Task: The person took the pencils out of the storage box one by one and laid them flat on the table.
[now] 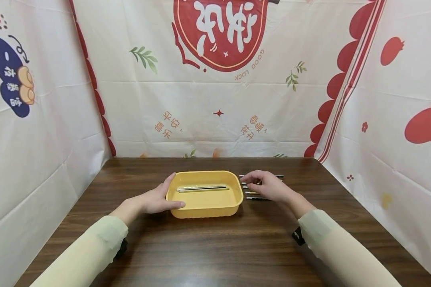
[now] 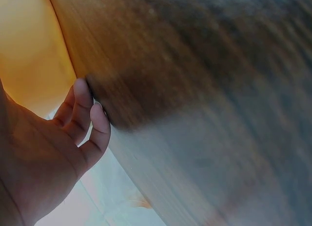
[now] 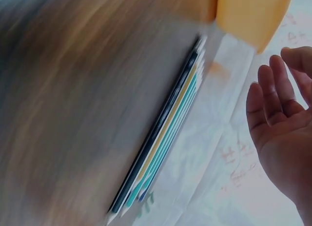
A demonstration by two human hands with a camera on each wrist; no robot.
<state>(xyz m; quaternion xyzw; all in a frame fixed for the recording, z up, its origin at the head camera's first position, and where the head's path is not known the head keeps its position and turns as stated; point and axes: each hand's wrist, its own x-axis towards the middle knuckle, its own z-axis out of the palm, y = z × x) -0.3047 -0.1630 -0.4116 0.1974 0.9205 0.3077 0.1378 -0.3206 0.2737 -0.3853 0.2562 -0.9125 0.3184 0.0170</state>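
Note:
A yellow plastic tray stands on the table with two slim pencils lying lengthwise inside, one dark and one yellowish. My left hand grips the tray's left end, the thumb over the near rim and the fingers along the outer side. To the right of the tray, several pencils lie side by side, partly hidden under my right hand. That hand hovers over them with loosely bent fingers and nothing held. In the right wrist view the row of pencils shows black, yellow and teal barrels, apart from the hand.
A dark wood-grain table carries everything. Printed white cloth hangs behind its back edge, and similar cloth walls stand along the left and right sides.

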